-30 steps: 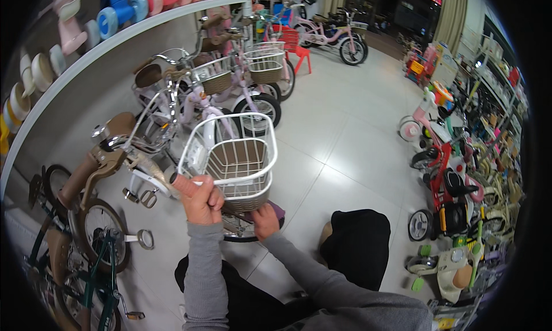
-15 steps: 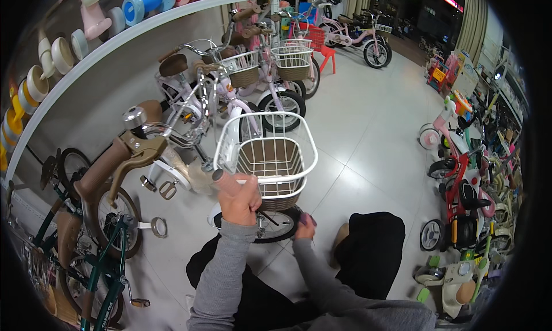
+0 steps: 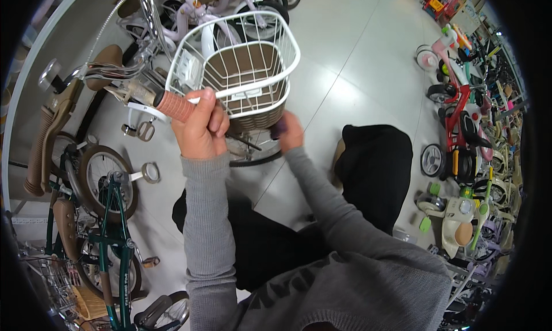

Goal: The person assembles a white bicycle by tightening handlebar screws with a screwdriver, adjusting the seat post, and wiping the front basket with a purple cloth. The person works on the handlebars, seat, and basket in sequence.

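My left hand point(image 3: 201, 127) is closed around a ribbed reddish-brown handlebar grip point(image 3: 174, 106), whose dark end sticks out past my thumb. Just beyond it is a white wire basket point(image 3: 290, 40) with a brown woven-look lower part. At the basket's lower right side, my right hand point(image 3: 292, 132) is closed on a dark purple thing point(image 3: 278, 129), possibly a cloth; its shape is mostly hidden. Under the basket shows part of a spoked wheel with a black tyre point(image 3: 256, 160). The rest of that bicycle is hidden by my arms and the basket.
Left of me stand a brown-gripped handlebar point(image 3: 54, 121) and a dark green bicycle point(image 3: 115, 245). Lilac bicycles point(image 3: 198, 12) are parked beyond the basket. Along the right side is a row of ride-on toys, among them a red tricycle point(image 3: 458, 115) and a cream scooter point(image 3: 458, 222).
The view has tipped downward, so the basket and both hands sit higher in the picture. My right hand has moved up from beside the wheel to the basket's lower side. The left keeps its hold.
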A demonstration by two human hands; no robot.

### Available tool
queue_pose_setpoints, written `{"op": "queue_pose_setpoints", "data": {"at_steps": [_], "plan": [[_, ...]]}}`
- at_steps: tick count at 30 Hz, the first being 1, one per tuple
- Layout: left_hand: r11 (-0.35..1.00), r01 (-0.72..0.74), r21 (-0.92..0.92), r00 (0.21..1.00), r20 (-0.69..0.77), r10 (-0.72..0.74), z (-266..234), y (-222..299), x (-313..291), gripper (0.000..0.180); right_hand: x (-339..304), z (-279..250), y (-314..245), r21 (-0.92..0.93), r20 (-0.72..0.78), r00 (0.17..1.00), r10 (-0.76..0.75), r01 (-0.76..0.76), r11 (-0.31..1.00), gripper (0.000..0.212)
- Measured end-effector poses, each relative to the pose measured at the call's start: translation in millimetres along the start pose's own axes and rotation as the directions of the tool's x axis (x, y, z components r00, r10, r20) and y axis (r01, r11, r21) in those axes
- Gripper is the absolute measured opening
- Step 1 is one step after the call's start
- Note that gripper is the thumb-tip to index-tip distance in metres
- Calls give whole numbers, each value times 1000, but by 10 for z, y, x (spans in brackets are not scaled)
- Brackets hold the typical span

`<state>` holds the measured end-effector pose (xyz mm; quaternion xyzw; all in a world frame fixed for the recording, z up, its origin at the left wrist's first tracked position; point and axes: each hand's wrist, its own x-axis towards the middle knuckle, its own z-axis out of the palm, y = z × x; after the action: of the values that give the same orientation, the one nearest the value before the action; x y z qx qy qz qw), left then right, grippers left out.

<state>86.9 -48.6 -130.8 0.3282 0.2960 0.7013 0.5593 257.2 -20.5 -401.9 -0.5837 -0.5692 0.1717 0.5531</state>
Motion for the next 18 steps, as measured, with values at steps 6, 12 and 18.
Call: {"op": "queue_pose_setpoints", "data": {"at_steps": [6, 12, 18], "plan": [[1000, 9, 15, 1000, -12, -9, 71, -18, -38, 9, -296, -165, 1059, 170, -60, 671, 739, -723, 670, 38], [1000, -20, -3, 1000, 11, 20, 46, -103, 37, 6, -108, 116, 234, 334, -152, 926, 347, -282, 899, 26], [1000, -5, -28, 999, -40, 4, -109, -14, 145, 5, -42, 233, -601, -222, 245, 914, -325, 379, 898, 44]]}}
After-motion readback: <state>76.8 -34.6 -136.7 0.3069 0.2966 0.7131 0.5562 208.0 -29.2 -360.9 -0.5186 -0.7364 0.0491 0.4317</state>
